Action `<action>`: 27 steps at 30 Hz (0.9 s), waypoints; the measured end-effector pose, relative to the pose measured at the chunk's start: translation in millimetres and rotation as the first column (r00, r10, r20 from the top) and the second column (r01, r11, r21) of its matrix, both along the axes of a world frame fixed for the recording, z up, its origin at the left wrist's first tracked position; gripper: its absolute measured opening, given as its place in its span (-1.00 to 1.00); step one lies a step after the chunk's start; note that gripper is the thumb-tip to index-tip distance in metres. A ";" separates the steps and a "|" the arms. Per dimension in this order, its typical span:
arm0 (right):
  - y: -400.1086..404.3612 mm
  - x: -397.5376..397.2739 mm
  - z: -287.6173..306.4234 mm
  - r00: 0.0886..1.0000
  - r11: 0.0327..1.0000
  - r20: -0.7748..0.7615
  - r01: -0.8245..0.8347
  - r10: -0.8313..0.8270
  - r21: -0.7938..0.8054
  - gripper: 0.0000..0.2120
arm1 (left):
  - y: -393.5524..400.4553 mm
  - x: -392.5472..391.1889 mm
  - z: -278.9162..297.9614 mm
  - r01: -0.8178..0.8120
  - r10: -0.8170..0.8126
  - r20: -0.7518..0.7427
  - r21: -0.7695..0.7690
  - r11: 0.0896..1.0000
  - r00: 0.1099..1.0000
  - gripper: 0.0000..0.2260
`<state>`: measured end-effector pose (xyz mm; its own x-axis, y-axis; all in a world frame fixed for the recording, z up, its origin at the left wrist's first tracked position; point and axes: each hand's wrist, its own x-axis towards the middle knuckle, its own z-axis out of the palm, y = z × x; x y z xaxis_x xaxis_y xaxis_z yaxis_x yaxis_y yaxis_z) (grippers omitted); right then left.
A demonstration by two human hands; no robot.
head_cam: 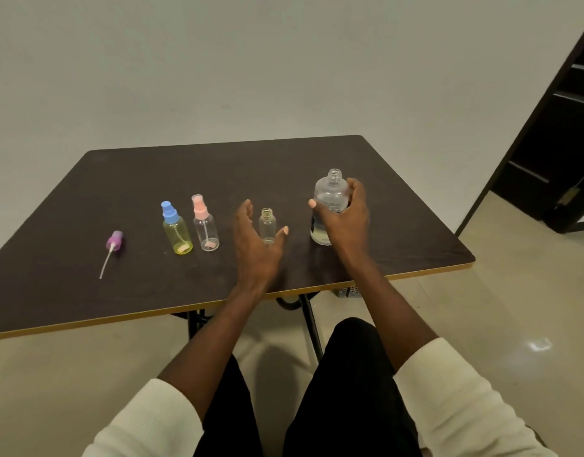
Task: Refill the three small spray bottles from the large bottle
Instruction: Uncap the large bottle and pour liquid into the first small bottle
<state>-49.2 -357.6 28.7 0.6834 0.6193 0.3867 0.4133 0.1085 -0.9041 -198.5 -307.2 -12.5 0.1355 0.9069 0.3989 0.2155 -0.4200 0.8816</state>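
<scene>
Head view: the large uncapped clear plastic bottle [328, 206] is grasped by the right hand [345, 216]; the left hand [256, 242], fingers released, is cupped beside the small uncapped clear bottle [267, 225]. Blue-capped [176, 230] and pink-capped [204, 225] bottles appear unfilled; pouring is judged not begun.

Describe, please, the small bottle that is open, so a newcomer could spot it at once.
On the dark table, look between the person's two hands. There stands the small clear bottle, just left of the large bottle. Unlike the yellow bottle and pink-capped bottle, it has no spray cap.
</scene>
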 end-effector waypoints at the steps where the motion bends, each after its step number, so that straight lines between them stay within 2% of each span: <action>1: 1.7 1.6 0.6 1.000 1.000 0.006 -0.004 0.004 -0.013 -0.37 | 0.8 0.3 1.2 0.031 -0.031 0.001 -0.079 0.996 1.000 -0.23; 4: 4.6 7.3 -0.2 0.999 0.998 0.016 -0.035 0.036 -0.049 -0.41 | 7.3 1.2 0.4 0.041 -0.041 -0.001 -0.189 0.981 0.999 -0.27; 9: 5.5 12.7 1.5 0.997 0.997 0.057 -0.045 0.049 -0.061 -0.50 | 10.7 1.2 -5.3 0.014 -0.018 -0.026 -0.134 0.991 0.999 -0.59; 12: 6.9 9.0 2.9 0.991 0.995 0.105 -0.082 0.087 -0.052 -0.57 | 9.6 0.7 -4.9 0.023 -0.024 -0.006 -0.100 0.995 1.000 -0.69; 20: 12.5 -4.1 6.9 0.969 0.978 0.177 -0.148 0.173 -0.148 -0.40 | 10.7 -2.1 -7.7 0.037 -0.033 0.066 -0.068 0.997 0.997 -0.66; 27: 8.8 -10.2 17.0 0.917 0.960 0.328 -0.154 0.228 -0.235 -0.40 | 4.8 -3.3 -1.9 0.002 0.001 0.112 -0.029 1.000 0.994 -0.70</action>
<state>-59.4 -348.8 45.7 0.3885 0.8137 0.4324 0.6953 0.0491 -0.7171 -201.8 -302.4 -14.3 0.0920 0.9182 0.3852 0.1150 -0.3940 0.9119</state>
